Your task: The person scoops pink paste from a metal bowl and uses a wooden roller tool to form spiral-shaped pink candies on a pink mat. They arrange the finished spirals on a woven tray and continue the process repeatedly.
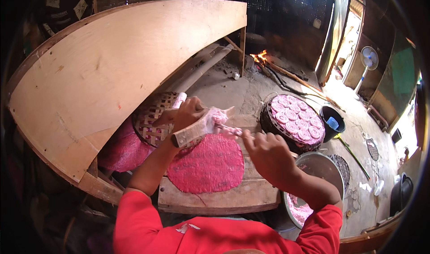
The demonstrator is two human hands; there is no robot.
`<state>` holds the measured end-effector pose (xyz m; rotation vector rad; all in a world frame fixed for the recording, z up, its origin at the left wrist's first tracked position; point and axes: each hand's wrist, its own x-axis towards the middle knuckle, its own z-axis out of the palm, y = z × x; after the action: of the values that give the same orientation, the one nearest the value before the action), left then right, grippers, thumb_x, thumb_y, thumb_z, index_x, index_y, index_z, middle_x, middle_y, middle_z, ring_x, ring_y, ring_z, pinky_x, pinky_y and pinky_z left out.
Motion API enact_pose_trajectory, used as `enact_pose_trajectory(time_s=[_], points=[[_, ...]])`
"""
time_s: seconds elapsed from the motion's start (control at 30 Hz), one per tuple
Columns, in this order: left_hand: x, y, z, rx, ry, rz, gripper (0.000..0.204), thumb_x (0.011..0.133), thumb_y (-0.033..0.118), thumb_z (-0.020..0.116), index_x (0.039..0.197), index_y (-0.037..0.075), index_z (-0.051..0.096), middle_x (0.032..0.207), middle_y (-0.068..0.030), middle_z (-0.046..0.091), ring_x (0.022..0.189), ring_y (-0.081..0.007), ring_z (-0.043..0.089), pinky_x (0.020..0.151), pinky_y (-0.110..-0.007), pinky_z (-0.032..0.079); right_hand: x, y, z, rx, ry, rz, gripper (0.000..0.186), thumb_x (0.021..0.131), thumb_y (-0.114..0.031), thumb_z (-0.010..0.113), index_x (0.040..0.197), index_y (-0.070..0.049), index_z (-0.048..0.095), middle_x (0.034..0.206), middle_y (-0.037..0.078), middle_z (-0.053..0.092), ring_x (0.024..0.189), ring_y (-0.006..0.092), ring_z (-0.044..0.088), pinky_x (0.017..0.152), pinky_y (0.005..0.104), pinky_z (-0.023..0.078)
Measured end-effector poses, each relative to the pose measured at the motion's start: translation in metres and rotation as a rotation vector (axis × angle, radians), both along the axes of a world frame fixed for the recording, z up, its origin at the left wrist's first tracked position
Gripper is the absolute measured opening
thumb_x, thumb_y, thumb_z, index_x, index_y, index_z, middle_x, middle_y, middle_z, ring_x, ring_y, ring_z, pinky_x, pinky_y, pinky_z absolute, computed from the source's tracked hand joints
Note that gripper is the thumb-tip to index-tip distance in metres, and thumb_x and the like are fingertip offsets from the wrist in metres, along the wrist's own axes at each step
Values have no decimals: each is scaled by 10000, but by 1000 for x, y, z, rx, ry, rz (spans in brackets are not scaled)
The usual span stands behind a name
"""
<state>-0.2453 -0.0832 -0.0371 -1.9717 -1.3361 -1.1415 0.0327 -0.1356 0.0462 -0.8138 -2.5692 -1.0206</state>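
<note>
My left hand (190, 112) is wrapped round a pale wooden tool (191, 134) with a dark end, held tilted above the work board. Soft pink dough (218, 116) clings to the tool's right part. From the right, my right hand (271, 157) reaches in with curled fingers, gripping something narrow smeared with dough that I cannot make out. Under both hands a rounded pink woven mat (208, 166) lies on the wooden board (219, 200). Beneath my right forearm stands a metal pot (337, 175) with pink dough inside.
A round basket (268, 126) right of the board carries several pink dough coils (299, 117). Behind it a dark bucket (339, 124) holds something blue. A large plywood panel (121, 57) overhangs the left, above a woven tray (150, 124). Farther back, a wood fire (260, 57) burns.
</note>
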Motion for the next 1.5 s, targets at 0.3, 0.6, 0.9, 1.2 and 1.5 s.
enact_pose_trajectory(time_s=[0.3, 0.6, 0.9, 1.2, 1.5], points=[[-9, -9, 13, 92, 72, 63, 175, 684, 240, 775, 774, 121, 683, 788, -40, 432, 749, -216, 474, 635, -381, 404, 12, 19, 28, -85, 55, 97, 309, 821, -122, 605, 1128, -133, 638, 699, 11, 572, 614, 157, 598, 558, 324, 480], [-22, -12, 22, 6, -184, -22, 197, 774, 138, 726, 799, 49, 552, 754, -86, 480, 646, -266, 525, 600, -403, 434, 16, 0, 31, -281, 156, -39, 360, 782, -71, 615, 1138, -125, 627, 845, 46, 651, 694, 180, 637, 645, 336, 519], [15, 5, 22, 145, -110, 261, 405, 701, 280, 824, 899, 87, 528, 816, -52, 550, 719, -217, 623, 714, -305, 546, -71, 31, -73, -722, 1033, 324, 695, 839, 124, 433, 1484, -108, 323, 965, 224, 537, 833, 314, 572, 769, 419, 490], [-1, 27, 14, 71, -378, -28, 211, 661, 178, 773, 796, 64, 656, 752, -115, 479, 684, -303, 525, 586, -431, 404, -19, 26, -86, -1033, 1069, 238, 391, 931, 26, 476, 1318, -26, 506, 726, 132, 533, 623, 133, 510, 587, 284, 445], [-6, 22, 13, 95, -486, 34, 201, 766, 170, 723, 847, 42, 591, 855, -98, 505, 797, -247, 510, 690, -396, 432, 88, -2, -66, -1203, 1089, -119, 357, 931, -49, 438, 1251, -110, 584, 1023, 174, 687, 852, 224, 655, 773, 331, 484]])
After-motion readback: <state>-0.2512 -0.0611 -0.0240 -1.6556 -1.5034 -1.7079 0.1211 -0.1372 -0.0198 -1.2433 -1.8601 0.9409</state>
